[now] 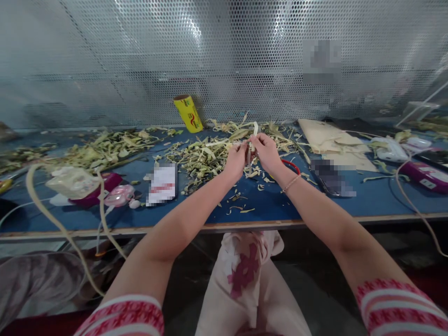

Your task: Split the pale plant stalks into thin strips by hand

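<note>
Above a heap of dried, pale green plant pieces (201, 161), my two hands meet close together. My left hand (237, 159) is closed in a pinch against the lower part of a pale plant strip (255, 128). Closed around the same strip is my right hand (265, 148), with the strip's flat end sticking up above the fingers. Fingers cover much of the strip, so its full shape is hidden. Under my right wrist shows a red loop (292, 165), partly covered by the arm. Small scraps (245, 198) lie on the blue table (266, 205) below.
A yellow printed tube (189, 113) leans by the perforated metal wall (140, 51). Phones lie left (163, 184) and right (331, 178). Another plant pile (108, 150), a purple device (96, 190) and beige cables (63, 226) are leftward. Cardboard pieces (329, 135) and another purple device (429, 177) are rightward.
</note>
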`<state>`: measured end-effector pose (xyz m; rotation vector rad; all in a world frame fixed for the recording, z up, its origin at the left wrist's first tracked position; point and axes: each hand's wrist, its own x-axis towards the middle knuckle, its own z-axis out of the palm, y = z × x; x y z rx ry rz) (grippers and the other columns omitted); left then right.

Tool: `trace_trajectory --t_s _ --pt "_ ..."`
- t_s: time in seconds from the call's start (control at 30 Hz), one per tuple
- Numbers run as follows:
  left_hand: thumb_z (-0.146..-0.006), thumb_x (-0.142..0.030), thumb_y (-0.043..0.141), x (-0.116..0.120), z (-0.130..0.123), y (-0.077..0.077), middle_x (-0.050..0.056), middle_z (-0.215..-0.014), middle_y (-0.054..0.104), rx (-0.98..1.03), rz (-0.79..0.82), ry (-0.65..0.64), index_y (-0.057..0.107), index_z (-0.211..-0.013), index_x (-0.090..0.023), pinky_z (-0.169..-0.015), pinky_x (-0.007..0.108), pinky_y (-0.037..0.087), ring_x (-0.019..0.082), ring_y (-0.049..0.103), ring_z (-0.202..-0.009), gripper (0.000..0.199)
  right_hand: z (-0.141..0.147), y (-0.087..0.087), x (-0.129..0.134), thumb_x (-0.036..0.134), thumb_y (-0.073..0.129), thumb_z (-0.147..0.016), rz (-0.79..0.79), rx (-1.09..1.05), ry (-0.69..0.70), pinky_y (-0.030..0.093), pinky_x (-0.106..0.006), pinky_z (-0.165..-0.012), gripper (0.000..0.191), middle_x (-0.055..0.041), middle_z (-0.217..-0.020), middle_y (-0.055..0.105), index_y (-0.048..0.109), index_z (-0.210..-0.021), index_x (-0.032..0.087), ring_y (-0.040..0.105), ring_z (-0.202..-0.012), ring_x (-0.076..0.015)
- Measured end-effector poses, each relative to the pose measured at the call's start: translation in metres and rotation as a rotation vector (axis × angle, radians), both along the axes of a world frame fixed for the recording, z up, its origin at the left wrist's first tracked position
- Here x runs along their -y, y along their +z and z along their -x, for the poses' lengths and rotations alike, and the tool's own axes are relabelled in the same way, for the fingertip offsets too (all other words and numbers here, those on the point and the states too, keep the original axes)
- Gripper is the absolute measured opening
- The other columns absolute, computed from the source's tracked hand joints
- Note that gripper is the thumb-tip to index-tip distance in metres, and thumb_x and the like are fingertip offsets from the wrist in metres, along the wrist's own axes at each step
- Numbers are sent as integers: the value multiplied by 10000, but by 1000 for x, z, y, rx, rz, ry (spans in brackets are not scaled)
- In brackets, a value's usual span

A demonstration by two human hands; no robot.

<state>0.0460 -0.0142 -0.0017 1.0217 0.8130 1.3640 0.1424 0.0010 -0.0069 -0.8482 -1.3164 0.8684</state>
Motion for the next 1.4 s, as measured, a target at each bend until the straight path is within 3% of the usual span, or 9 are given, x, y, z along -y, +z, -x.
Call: trace_trajectory --t_s 0.23,0.43,0.53,0.67,0.83,1.0,1.27,1.4 --pt "-933 -301 404 2 1 3 -53 -539 474 49 70 15 397 -759 -193 -465 186 388 65 468 -426 204 3 4 7 529 629 -742 -4 -17 52 335 -225 -469 334 36 -594 459 571 -699 204 383 -519 -85" --pt "-927 -279 421 3 2 4 -93 -486 314 28 52 17 342 -736 -201 -363 161 187 29 272 -326 221 1 2 5 517 678 -677 -26 48 28 382 -221 -524 332 10 -642 539 638 -681 188 471 -619 -106" --pt "-920 -314 446 3 2 3 -86 -477 327 -74 -13 -25 368 -719 -193 -358 155 155 23 260 -329 248 2 3 7 518 683 -667 7 21 69 383 -223 -513 332 12 -632 555 651 -704 190 481 -610 -108" --pt "-922 -356 447 4 1 1 -80 -466 339 -125 -90 -91 421 -730 -183 -358 150 148 18 242 -330 260 2 7 9 497 702 -661 47 -67 89 359 -228 -490 317 27 -605 541 631 -682 188 455 -552 -90" --pt "-902 -388 486 7 0 2 -89 -458 295 -96 -90 -147 357 -668 -184 -356 156 138 14 211 -330 336 0 11 10 484 705 -679 144 -167 46 265 -216 -428 307 49 -529 457 654 -725 185 364 -471 -63" --pt "-899 -410 479 11 1 3 -95 -461 263 -150 -192 -190 338 -673 -194 -373 173 156 28 204 -351 343 -3 14 13 488 710 -681 208 -218 33 187 -214 -385 332 74 -471 360 673 -799 179 252 -418 -44" --pt "-880 -436 494 3 5 -4 -59 -511 337 -478 -523 -56 397 -658 -191 -493 224 271 74 326 -472 344 -4 15 14 462 685 -713 224 -230 -20 155 -231 -385 300 89 -484 300 649 -838 191 197 -395 -42" --pt "-905 -407 451 -1 9 -6 -40 -543 391 -624 -609 16 426 -677 -187 -540 239 288 93 371 -520 318 -7 11 8 489 620 -768 166 -109 -77 204 -243 -417 297 78 -493 310 625 -834 199 232 -416 -64"
